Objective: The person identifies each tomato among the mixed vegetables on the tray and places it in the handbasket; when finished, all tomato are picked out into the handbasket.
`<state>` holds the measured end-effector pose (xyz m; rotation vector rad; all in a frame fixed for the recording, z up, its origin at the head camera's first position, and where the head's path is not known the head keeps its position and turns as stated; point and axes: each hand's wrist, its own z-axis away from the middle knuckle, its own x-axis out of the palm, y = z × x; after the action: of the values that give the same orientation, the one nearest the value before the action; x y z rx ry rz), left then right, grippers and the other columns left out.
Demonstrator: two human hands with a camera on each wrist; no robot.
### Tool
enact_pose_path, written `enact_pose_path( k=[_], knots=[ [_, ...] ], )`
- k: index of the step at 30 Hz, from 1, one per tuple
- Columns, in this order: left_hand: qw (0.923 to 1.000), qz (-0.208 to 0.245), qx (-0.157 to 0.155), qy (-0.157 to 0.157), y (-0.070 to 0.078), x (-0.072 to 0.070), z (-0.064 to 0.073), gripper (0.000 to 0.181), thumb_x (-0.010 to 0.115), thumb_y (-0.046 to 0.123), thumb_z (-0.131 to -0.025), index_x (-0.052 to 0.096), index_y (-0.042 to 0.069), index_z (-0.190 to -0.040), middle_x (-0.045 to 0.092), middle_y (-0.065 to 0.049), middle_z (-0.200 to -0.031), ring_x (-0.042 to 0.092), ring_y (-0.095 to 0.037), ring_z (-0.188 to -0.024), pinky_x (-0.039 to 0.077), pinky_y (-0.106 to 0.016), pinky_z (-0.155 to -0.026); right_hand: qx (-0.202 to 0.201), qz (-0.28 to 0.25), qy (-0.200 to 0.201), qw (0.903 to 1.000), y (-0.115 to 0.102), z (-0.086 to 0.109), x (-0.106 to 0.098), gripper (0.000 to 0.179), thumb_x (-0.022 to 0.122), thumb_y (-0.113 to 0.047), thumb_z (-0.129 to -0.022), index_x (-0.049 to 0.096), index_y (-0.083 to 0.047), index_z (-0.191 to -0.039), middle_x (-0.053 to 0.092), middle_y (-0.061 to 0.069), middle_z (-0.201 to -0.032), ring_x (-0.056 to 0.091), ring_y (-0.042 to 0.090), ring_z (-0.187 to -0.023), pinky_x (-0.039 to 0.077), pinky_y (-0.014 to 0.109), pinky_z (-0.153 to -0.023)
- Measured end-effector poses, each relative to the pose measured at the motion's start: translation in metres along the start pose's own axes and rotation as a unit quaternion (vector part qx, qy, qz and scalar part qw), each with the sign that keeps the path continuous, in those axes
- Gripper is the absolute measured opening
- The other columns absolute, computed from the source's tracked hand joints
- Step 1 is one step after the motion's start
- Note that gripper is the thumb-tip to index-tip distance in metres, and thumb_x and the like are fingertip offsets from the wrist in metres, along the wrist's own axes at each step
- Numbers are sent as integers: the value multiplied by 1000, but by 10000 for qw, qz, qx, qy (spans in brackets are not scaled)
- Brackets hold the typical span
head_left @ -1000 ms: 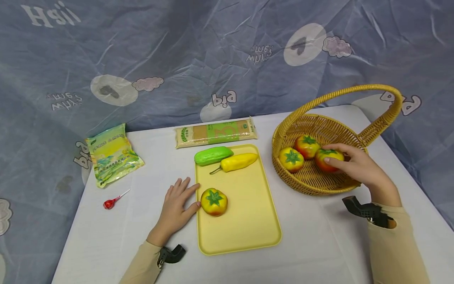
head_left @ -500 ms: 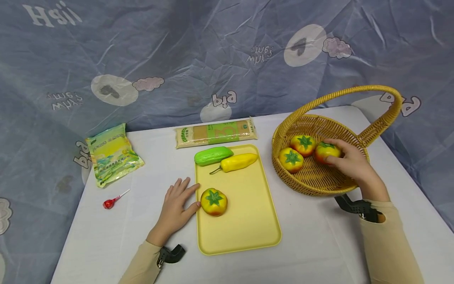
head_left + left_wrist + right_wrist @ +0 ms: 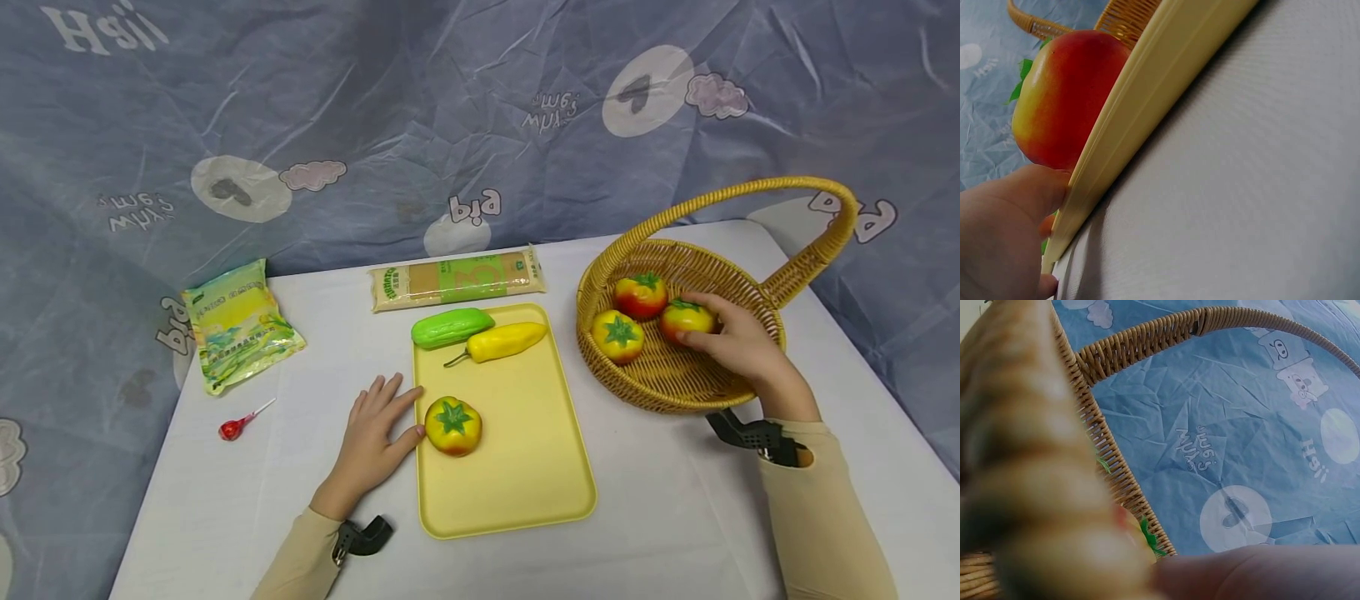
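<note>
In the head view, my right hand (image 3: 742,346) reaches over the near rim of the wicker basket (image 3: 675,400) and grips a red-and-yellow toy tomato (image 3: 686,325). Beside it in the basket lie two more toy tomatoes, a redder one (image 3: 640,298) behind and a yellower one (image 3: 618,337) at the left. A blurred basket rim covers much of the right wrist view. My left hand (image 3: 375,437) rests with fingers spread at the left edge of the yellow tray (image 3: 517,467). Its thumb lies close against a toy tomato (image 3: 1072,94) on the tray; contact is unclear.
A green toy cucumber (image 3: 452,327) and a yellow toy pepper (image 3: 504,342) lie at the tray's far end. Behind it is a noodle pack (image 3: 457,280). A yellow-green bag (image 3: 243,329) and a red lollipop (image 3: 232,429) sit left. The basket's tall handle (image 3: 712,200) arches overhead.
My right hand has shifted left and slightly away from me with its toy tomato. The redder toy tomato behind has moved a little and turned its green top backward. My left hand stays put.
</note>
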<state>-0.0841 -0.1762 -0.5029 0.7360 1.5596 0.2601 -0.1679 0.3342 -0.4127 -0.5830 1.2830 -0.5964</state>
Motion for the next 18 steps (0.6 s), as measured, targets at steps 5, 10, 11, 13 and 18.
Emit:
enact_pose_path(
  k=[5,10,11,13,18],
  knots=[
    [10000,-9,-6,1,0,0,0,55,70,36,-93,60,18,-144,41,-19,-161,27,-47,-153,18,-69,-121,-33,109,64,9999,0,-1,1,67,66,-18,-98,35,1,-155,36,38,-152,42,51,-128,37,67,-104],
    [10000,1,-7,12,-1,1,0,55,70,36,-93,60,18,-144,41,-18,-161,27,-47,-154,18,-69,-121,41,95,179,9998,0,-1,2,62,62,-19,-101,36,3,-153,36,38,-152,41,51,-129,37,66,-104],
    [10000,6,-6,17,-1,1,0,55,70,35,-92,60,18,-144,41,-19,-161,27,-47,-153,18,-69,-121,73,95,215,9997,-1,-1,2,62,61,-20,-101,36,4,-153,37,38,-151,41,51,-129,37,66,-104],
    [10000,23,-6,21,-1,1,0,55,71,35,-92,60,18,-144,41,-19,-161,27,-47,-153,17,-69,-121,147,127,282,9994,-1,0,2,62,58,-23,-102,36,4,-153,37,38,-151,40,52,-130,36,66,-105],
    [10000,35,-9,20,-2,2,0,55,71,35,-92,60,18,-143,41,-19,-161,27,-47,-154,17,-69,-122,389,338,568,9971,-2,2,2,63,59,-30,-102,40,4,-151,41,37,-149,42,51,-128,38,66,-103]
  ],
)
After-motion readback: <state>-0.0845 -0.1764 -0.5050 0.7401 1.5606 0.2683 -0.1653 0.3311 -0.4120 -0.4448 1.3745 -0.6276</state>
